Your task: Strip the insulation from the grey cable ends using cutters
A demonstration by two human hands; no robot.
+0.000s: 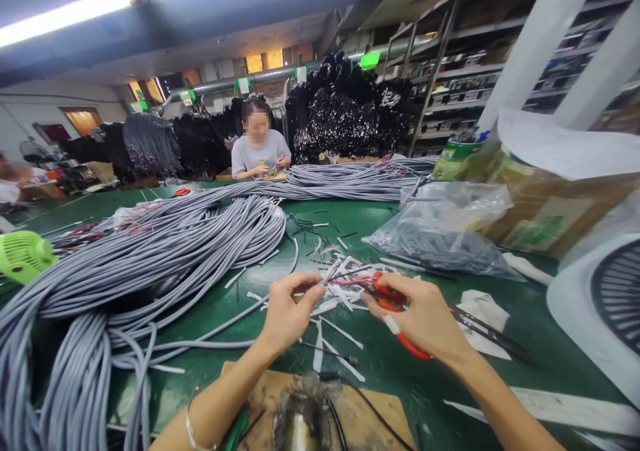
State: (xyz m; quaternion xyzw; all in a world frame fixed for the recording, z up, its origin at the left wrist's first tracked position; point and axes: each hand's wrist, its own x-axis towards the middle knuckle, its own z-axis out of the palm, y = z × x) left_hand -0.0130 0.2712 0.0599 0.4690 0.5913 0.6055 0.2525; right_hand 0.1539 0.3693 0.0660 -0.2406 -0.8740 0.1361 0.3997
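Observation:
My left hand (290, 308) pinches the end of a grey cable (327, 279), whose thin red and dark inner wires stick out toward the right. My right hand (425, 314) is closed round an orange-handled tool (400, 334), a pair of scissors or strippers, with its jaws at those wires. Both hands hover over the green table (400, 378). Cut scraps of grey sheath (340, 298) lie scattered under and around them.
A big bundle of grey cables (150, 258) fills the left side. A clear bag of dark parts (440, 234), a cardboard box (555, 211) and a white fan (605, 304) stand right. A green fan (23, 254) is at the far left. A seated person (260, 148) works opposite. A brown board (310, 411) lies near me.

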